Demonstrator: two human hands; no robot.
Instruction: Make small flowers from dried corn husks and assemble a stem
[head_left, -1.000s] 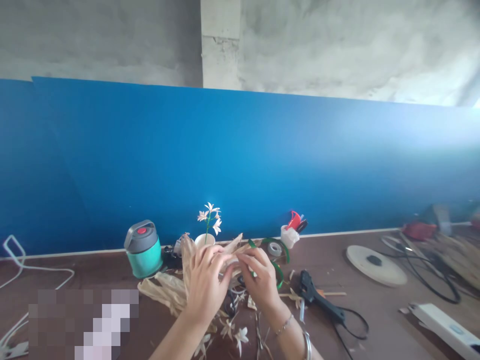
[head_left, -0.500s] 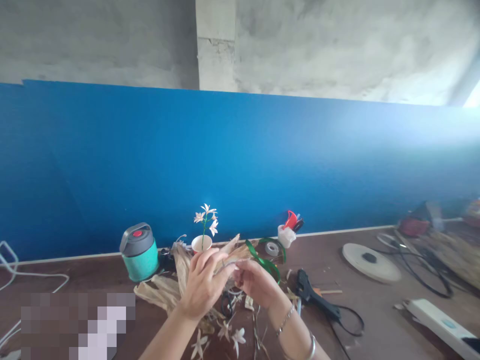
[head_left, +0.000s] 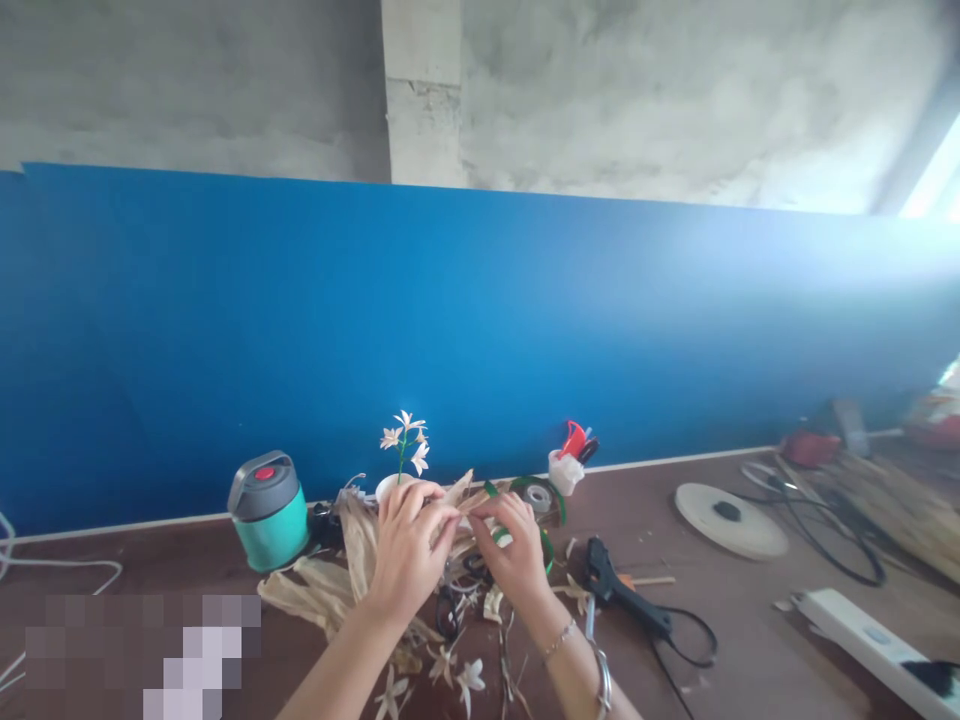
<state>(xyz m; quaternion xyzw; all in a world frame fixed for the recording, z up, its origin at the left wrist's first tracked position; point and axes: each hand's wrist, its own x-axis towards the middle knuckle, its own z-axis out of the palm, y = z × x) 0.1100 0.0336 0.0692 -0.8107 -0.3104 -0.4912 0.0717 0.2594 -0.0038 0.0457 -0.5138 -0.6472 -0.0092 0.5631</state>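
at your far left a white cable (head_left: 67, 563) trails over the worktop (head_left: 750, 620). next, a turquoise container (head_left: 271, 530) with a grey lid stands upright, then pale dried husks (head_left: 304, 590) spread up to your left hand (head_left: 409, 550). just beyond that hand, partly hidden by it, a cup (head_left: 386, 488) holds an upright flower spray (head_left: 405, 440). your left hand is curled, thumb and fingertips drawn nearly together; loose white flowers (head_left: 470, 678) lie nearer you, between your forearms. your right hand (head_left: 519, 550) is bent in a similar pinch, its fingertips close to the left's; you cannot tell what, if anything, either grips. past it are green ribbon (head_left: 561, 510), a tape roll (head_left: 537, 498) and a white holder (head_left: 564, 474). farther right lie a black glue gun (head_left: 626, 595), a white disc (head_left: 731, 520) with a dark knob and a long white case (head_left: 862, 640).
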